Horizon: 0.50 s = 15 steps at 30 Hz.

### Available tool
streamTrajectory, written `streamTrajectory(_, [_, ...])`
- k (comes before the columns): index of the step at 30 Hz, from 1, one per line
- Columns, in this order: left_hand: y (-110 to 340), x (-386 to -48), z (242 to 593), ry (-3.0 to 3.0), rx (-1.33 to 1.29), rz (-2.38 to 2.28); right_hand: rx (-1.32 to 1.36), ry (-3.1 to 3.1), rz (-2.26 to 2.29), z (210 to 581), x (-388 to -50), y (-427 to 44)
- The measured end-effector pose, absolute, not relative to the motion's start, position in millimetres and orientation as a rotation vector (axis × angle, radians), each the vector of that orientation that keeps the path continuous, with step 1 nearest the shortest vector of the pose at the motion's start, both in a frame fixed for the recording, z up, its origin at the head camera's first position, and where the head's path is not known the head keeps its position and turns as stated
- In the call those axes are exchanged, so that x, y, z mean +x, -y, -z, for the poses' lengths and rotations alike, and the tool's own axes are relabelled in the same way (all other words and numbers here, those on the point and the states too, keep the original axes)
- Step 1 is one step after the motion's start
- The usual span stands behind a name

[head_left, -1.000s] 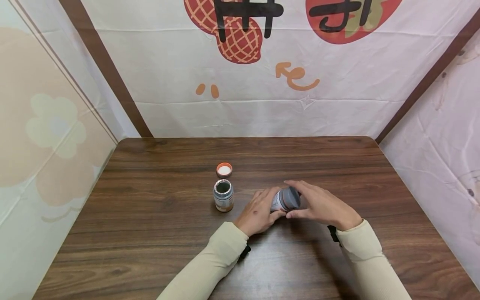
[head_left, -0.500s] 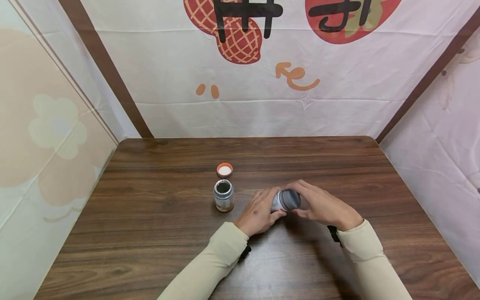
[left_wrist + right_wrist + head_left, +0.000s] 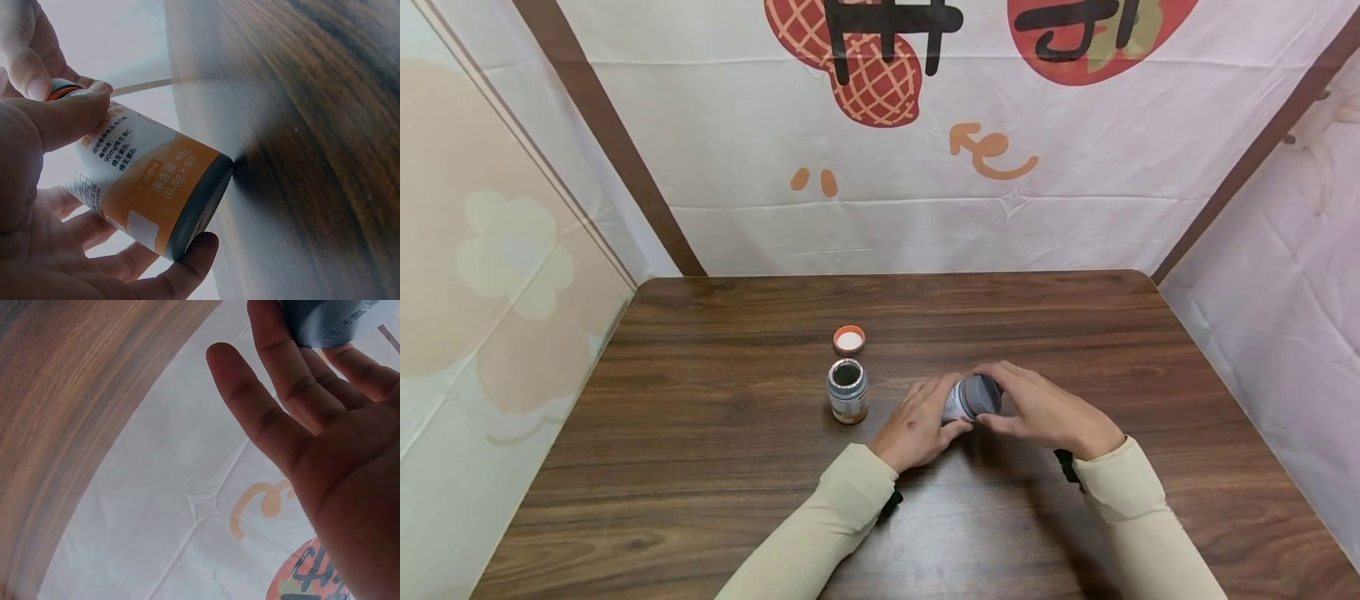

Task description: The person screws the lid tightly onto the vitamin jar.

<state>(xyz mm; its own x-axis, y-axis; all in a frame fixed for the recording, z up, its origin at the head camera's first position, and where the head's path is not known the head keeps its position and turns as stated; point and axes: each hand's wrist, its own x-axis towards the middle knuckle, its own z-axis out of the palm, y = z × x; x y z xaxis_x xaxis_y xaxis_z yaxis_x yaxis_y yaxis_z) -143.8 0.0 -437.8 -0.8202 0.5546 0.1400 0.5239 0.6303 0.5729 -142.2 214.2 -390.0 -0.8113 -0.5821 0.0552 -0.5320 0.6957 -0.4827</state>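
Observation:
My left hand (image 3: 917,421) grips a vitamin bottle (image 3: 150,181) with a white and orange label and a dark grey base. It lies tilted, its base toward the left and its cap toward the right hand. Thumb and fingers of my right hand (image 3: 1048,410) curl around the grey cap (image 3: 982,394), the thumb touching its rim in the left wrist view. An orange-red ring shows under that cap. In the right wrist view one finger stands off the cap. Left of the hands, a second, uncapped bottle (image 3: 847,404) stands upright, with its loose cap (image 3: 849,340) upside down behind it.
The brown wooden table (image 3: 715,467) reaches to a printed white cloth (image 3: 737,242) at the back. More cloth hangs along the left and right sides.
The right hand's fingers have drawn in from a wider spread to the bottle's cap, and its thumb has shifted a little. The left hand and the uncapped bottle stay in place.

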Motion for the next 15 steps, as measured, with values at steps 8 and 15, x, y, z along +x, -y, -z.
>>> streamTrajectory(8, [-0.7,-144.1,439.2,-2.794,0.923,-0.962,-0.874,-2.760,0.770,389.7,-145.1,-214.8])
streamTrajectory(15, [-0.5,-144.1,438.2,-2.795,0.922,-0.953,-0.988,-2.825,0.676,388.4,-142.5,-216.2])
